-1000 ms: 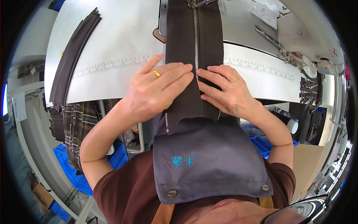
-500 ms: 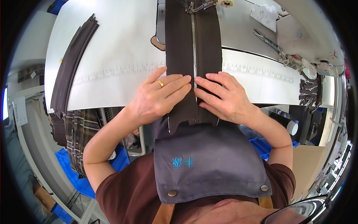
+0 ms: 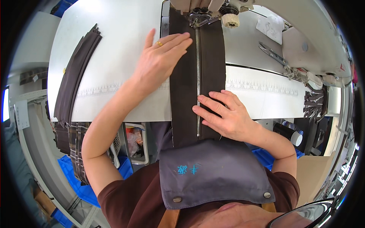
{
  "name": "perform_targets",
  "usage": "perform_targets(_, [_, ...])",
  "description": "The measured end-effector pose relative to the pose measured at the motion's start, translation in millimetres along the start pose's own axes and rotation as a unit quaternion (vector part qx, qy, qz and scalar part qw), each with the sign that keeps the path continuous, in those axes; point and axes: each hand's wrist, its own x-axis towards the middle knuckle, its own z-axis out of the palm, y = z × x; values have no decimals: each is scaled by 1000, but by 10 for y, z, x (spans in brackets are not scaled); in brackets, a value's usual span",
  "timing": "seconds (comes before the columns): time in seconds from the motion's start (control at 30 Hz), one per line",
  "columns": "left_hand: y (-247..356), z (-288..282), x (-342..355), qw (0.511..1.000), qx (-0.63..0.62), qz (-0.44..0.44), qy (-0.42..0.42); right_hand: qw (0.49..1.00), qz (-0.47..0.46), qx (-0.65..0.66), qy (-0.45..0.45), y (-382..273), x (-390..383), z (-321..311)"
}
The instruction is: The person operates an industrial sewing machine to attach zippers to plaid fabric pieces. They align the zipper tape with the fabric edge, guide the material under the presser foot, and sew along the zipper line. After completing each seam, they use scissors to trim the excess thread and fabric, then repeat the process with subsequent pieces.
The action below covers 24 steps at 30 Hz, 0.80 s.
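Observation:
A long dark brown fabric piece [image 3: 213, 49] with a silver metal zipper [image 3: 198, 72] down its middle runs from the sewing machine's presser foot [image 3: 195, 23] over the table edge to my lap. My left hand [image 3: 161, 55] is over the fabric's left side near the machine, fingers stretched and thumb apart, holding nothing. Whether its fingertips touch the cloth I cannot tell. Lower down, my right hand [image 3: 228, 116] lies with spread fingers on the fabric's right half, fingertips at the zipper teeth.
Folded dark brown strips [image 3: 78, 72] lie at the table's left. To the right are metal scissors [image 3: 272, 53], a white paper [image 3: 270, 28] and a bunch of zipper ends [image 3: 315, 102]. A printed ruler [image 3: 262, 87] crosses the white table. Blue bins [image 3: 85, 193] stand below.
My left hand has slid away from me, up toward the machine, its thumb now lifted apart. My right hand stays near the table edge. The whole view has shifted slightly.

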Motion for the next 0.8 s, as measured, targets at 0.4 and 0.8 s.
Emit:
perform_targets(0.4, [-144, 105, 427, 993, -10, 114, -33, 1000, 2, 5, -15, 17, -9, 15])
perform_targets(0.8, [-122, 50, 75, 1000, 4, 7, -25, 999, -5, 12, -33, 26, -19, -23])
